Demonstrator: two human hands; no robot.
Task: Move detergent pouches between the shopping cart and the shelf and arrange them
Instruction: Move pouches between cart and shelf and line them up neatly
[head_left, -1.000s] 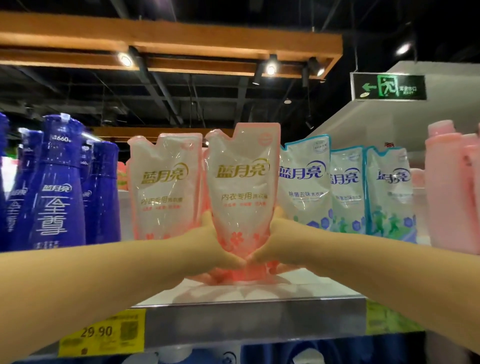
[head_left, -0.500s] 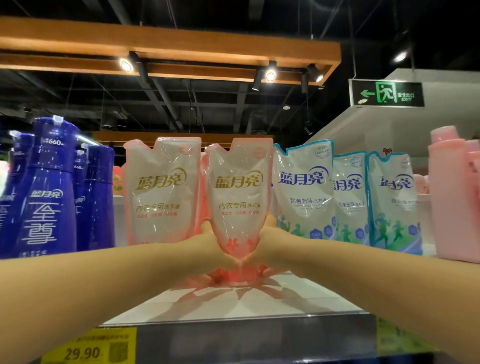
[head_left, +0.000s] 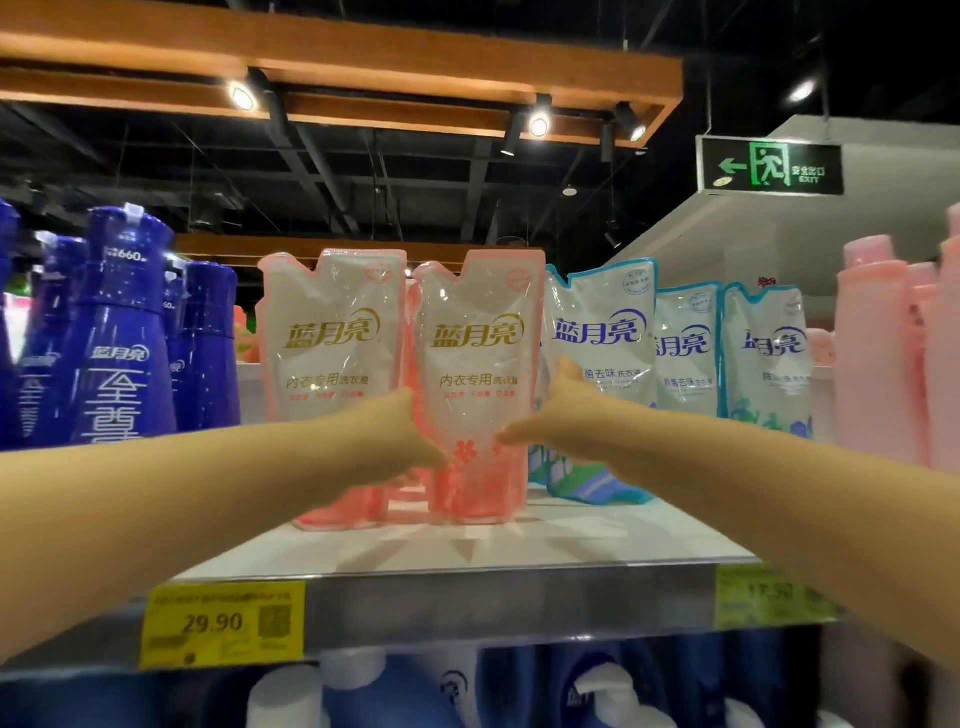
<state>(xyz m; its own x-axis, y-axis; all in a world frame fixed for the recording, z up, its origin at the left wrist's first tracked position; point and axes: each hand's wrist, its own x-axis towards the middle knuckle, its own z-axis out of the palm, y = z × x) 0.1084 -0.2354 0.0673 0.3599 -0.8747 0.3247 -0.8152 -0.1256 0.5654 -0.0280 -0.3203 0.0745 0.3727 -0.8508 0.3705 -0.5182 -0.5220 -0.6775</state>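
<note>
Grips the front pink pouch (head_left: 478, 384) from both sides: left hand (head_left: 395, 436) curled round its left edge, right hand (head_left: 561, 415) round its right edge, thumbs pressed on the front near the flower print, other fingers hidden behind. Stands upright with the base on the white shelf (head_left: 597, 535), just beside a second pink pouch (head_left: 332, 343) on the left and very close to the first teal pouch (head_left: 602, 332) on the right; cannot tell if touching there. Judged as nearly finished for this one pouch: already set in the row, only to be straightened, lined up with the neighbour and let go. Cannot say how much of the whole task is left, with the shopping cart out of view. Counted on this shelf: two pink pouches in front, with pink edges of at least one more behind; three teal pouches; about four dark blue bottles (head_left: 119, 332) at the left, some cut by the frame; several pink bottles (head_left: 878, 364) at the right, too crowded to count exactly. Also two yellow price tags (head_left: 223, 623) on the shelf's front edge.
</note>
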